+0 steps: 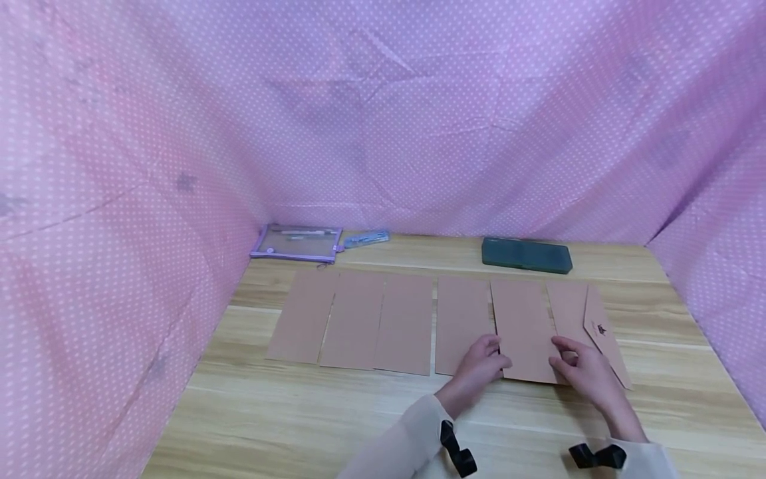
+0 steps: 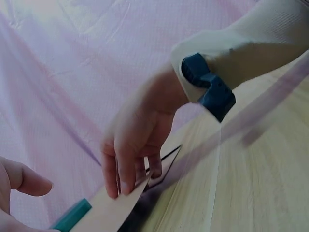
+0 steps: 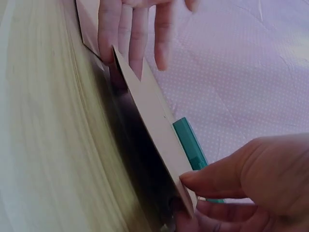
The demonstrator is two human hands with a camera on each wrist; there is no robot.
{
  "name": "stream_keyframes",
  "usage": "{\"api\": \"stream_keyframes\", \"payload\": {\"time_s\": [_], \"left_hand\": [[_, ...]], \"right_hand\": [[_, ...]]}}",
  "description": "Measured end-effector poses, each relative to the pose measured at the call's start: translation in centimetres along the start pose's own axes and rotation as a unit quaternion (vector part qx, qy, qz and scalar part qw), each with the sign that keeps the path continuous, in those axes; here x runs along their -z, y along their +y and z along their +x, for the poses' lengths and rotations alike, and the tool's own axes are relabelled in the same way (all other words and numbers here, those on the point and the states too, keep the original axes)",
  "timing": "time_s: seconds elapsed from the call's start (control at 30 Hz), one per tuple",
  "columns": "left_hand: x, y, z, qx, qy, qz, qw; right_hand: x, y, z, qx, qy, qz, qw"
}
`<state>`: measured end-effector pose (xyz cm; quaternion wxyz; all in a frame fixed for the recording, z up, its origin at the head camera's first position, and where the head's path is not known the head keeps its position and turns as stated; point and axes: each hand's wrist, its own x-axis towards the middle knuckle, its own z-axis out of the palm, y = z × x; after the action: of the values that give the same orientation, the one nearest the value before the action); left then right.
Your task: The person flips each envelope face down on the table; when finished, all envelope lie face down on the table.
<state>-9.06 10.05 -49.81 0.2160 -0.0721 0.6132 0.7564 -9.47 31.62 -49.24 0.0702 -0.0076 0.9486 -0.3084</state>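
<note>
A row of several brown paper envelopes lies on the table. My right hand (image 1: 591, 376) pinches the right edge of one envelope (image 1: 523, 326), thumb on top and a finger beneath; its near part is raised a little, with dark shadow under it. At that envelope's left edge is my left hand (image 1: 481, 364), fingers fairly straight and thumb held apart. The neighbouring envelope (image 1: 463, 313) lies flat to the left, partly behind the left hand. To the right, another envelope (image 1: 567, 303) shows its pointed flap (image 1: 607, 336) with a small dark print.
Three more envelopes, among them the leftmost envelope (image 1: 302, 316), lie flat on the wooden table (image 1: 257, 419). Along the back are a purple-edged clear zip pouch (image 1: 299, 245) with pens, a light-blue item (image 1: 367, 239) and a dark green case (image 1: 526, 255). Pink dotted cloth (image 1: 389, 133) hangs behind.
</note>
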Motion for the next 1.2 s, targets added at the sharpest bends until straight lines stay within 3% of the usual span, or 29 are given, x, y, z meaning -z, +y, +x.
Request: {"api": "stream_keyframes", "payload": {"time_s": [0.33, 0.87, 1.13, 1.2], "left_hand": [[-0.9, 0.7, -1.6, -0.003, -0.004, 0.004, 1.0000], [-1.1, 1.2, -2.0, -0.003, 0.000, 0.006, 1.0000], [-1.0, 1.3, -2.1, -0.015, 0.000, 0.025, 0.9996], [-1.0, 1.5, -2.1, -0.017, 0.000, 0.034, 0.9993]], "right_hand": [[-0.8, -0.3, -0.2, 0.023, 0.037, -0.021, 0.9988], [-1.0, -1.1, -0.4, 0.021, 0.051, -0.060, 0.9966], [-0.3, -0.9, -0.4, 0.000, 0.027, -0.021, 0.9994], [0.1, -0.6, -0.4, -0.004, 0.039, -0.007, 0.9992]]}}
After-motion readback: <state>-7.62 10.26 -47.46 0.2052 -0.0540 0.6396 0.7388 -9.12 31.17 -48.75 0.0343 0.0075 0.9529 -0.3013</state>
